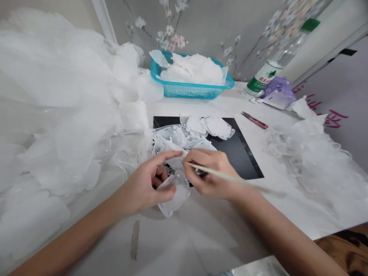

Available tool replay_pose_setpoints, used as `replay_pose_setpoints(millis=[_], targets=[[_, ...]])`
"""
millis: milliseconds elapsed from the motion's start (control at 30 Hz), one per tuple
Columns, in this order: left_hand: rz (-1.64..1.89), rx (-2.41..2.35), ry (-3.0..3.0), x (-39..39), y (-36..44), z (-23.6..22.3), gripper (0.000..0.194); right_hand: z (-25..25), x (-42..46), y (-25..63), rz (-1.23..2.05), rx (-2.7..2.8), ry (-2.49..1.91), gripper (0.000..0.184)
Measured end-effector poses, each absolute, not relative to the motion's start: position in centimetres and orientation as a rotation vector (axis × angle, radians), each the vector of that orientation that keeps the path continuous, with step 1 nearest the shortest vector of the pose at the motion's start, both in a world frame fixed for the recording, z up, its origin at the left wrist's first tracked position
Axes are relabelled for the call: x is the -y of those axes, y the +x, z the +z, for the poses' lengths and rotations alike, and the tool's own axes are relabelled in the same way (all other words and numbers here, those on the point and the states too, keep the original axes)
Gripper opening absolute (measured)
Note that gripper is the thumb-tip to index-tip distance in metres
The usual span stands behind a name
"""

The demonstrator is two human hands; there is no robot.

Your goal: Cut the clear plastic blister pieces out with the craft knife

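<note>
**Thin pale stick [221,173] pinched above white pieces**

The right hand [211,170] had its fingers closed round the stick, whose tip pointed towards the left hand [152,178]. The left hand was half curled, its thumb against a translucent white piece [179,193] that lay between the two hands; whether the tip touched it, one could not tell. Just beyond the hands, a stack of white pieces [217,127] rested on a black mat [241,153]. Farther off stood a blue basket [191,91]; snips [254,119] lay beyond the right hand.
</note>
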State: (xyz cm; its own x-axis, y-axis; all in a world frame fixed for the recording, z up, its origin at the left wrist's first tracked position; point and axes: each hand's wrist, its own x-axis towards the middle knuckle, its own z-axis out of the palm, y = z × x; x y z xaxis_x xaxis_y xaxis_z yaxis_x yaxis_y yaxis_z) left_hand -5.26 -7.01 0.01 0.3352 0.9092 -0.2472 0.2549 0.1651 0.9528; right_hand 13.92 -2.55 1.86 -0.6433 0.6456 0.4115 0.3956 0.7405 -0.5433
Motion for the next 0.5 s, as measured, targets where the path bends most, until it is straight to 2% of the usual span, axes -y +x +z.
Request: replay_pose_setpoints(millis=[133,200,267,367,500], targets=[[0.781,-1.120,1.315,6.6,-5.5,0.2,0.063,3.1,2.6,14.4,1.031,1.874,-0.790,0.003],[0.829,-1.094,1.292,6.6,-5.6,0.3,0.056,3.3,2.6,14.4,1.074,1.748,-0.845,0.017],[0.873,-1.064,1.261,6.6,-5.6,0.5,0.048,3.2,2.6,14.3,1.034,1.756,-0.882,0.023],[0.983,-1.011,1.229,6.5,-5.7,0.6,0.038,2.8,2.6,13.7,1.005,1.915,-0.802,0.018],[1.080,-0.979,1.187,6.3,-5.6,0.5,0.034,2.4,2.6,13.4,1.206,1.986,-0.715,0.014]])
